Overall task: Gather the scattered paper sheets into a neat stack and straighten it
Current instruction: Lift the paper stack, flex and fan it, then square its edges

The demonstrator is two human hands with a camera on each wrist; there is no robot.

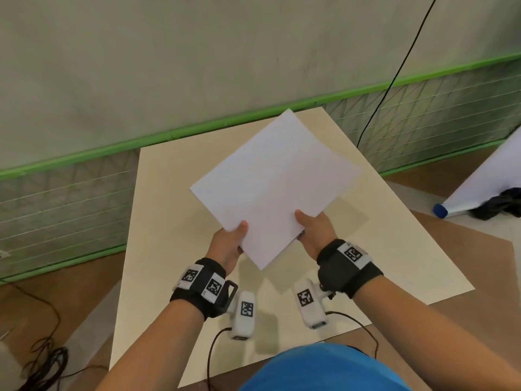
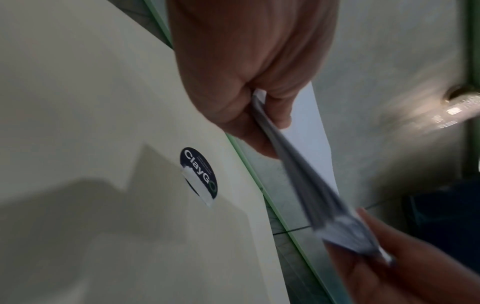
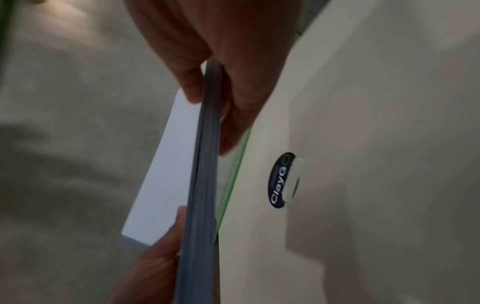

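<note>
A stack of white paper sheets (image 1: 276,182) is held in the air above the cream table (image 1: 158,249), one corner pointing at me. My left hand (image 1: 231,238) pinches its near left edge, thumb on top. My right hand (image 1: 313,230) pinches the near right edge the same way. In the left wrist view the left hand (image 2: 259,115) grips the paper stack (image 2: 309,185) edge-on, with the right hand (image 2: 389,257) at the far corner. In the right wrist view the right hand (image 3: 218,102) pinches the stack (image 3: 202,185), whose sheet edges lie together.
A dark oval sticker (image 2: 198,174) sits on the table under the stack. A green-trimmed barrier (image 1: 197,128) runs behind the table. A white board with a blue cap (image 1: 439,210) and dark cloth lie on the floor at right. Cables (image 1: 42,362) lie at lower left.
</note>
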